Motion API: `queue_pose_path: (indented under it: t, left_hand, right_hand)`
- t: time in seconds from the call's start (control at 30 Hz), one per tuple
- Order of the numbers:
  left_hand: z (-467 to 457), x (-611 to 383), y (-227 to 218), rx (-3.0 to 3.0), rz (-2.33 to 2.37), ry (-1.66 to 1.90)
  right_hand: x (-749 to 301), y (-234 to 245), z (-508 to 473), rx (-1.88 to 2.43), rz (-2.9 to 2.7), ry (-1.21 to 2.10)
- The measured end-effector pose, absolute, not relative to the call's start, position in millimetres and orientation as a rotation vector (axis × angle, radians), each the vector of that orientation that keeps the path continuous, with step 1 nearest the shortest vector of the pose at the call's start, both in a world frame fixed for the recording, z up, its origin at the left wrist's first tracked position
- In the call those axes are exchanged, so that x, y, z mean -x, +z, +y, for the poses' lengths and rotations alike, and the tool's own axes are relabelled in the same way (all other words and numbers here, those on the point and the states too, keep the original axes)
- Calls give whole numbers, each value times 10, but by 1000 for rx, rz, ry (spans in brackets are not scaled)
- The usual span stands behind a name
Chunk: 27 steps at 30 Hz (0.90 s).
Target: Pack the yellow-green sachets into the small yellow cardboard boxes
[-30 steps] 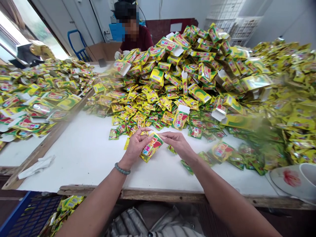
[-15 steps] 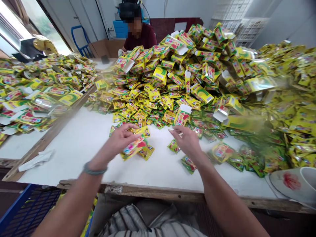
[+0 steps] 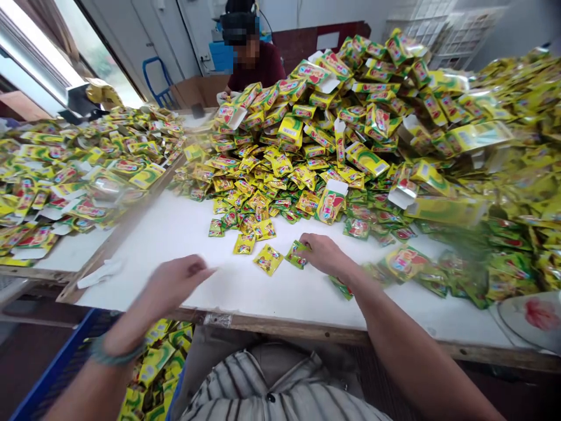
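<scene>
The blue crate (image 3: 56,363) holds yellow packs (image 3: 154,363). My left hand (image 3: 173,286), blurred, keeps its thumb apart from half-curled fingers. My right hand (image 3: 324,252) touches with fingertips a green sachet (image 3: 295,256), just beside a yellow sachet (image 3: 268,260); whether it pinches, I cannot tell.

A: Viewpoint?
B: Single view, head-worn, from above the striped shirt (image 3: 245,393) at the bottom edge.
A: Facing?
B: Forward and down, across the white surface (image 3: 175,225) to the packet pile (image 3: 307,146); co-worker (image 3: 265,67) and back wall (image 3: 342,9) along the top.
A: Range?
B: Near the left hand (image 3: 175,285) and right hand (image 3: 323,252), forearms (image 3: 407,339) entering from lower left and lower right. Wall well apart. Field wide.
</scene>
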<state>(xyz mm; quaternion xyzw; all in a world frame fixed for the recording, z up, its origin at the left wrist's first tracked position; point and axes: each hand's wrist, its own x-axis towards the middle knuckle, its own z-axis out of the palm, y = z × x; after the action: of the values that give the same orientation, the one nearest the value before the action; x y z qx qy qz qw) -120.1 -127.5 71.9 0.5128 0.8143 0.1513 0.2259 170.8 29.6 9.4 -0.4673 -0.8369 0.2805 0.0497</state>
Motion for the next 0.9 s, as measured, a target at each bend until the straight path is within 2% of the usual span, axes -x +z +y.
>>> queue_pose_path:
  t: [0.1, 0.27, 0.37, 0.6, 0.77, 0.9]
  left_hand:
    - [-810, 625, 389, -1612, 2259, 320]
    - [-486, 234, 24, -1784, 2211, 440]
    - [-375, 230, 20, -1625, 2122, 660]
    - [-55, 155, 31, -972, 1407, 1029]
    - [-92, 87, -13, -799, 1292, 1155]
    - [-165, 89, -12, -761, 1223, 1204]
  right_hand:
    - [-1724, 72, 314, 1341, -2408, 922]
    - [-1717, -15, 365, 1259, -2061, 1171]
    - [-1693, -57, 394, 1239, -1926, 1269]
    - [-1730, -47, 448, 1157, -1623, 1467]
    - [-1741, -83, 463, 1156, -1528, 1416]
    - [-1656, -113, 402, 1028, -1548, 1534]
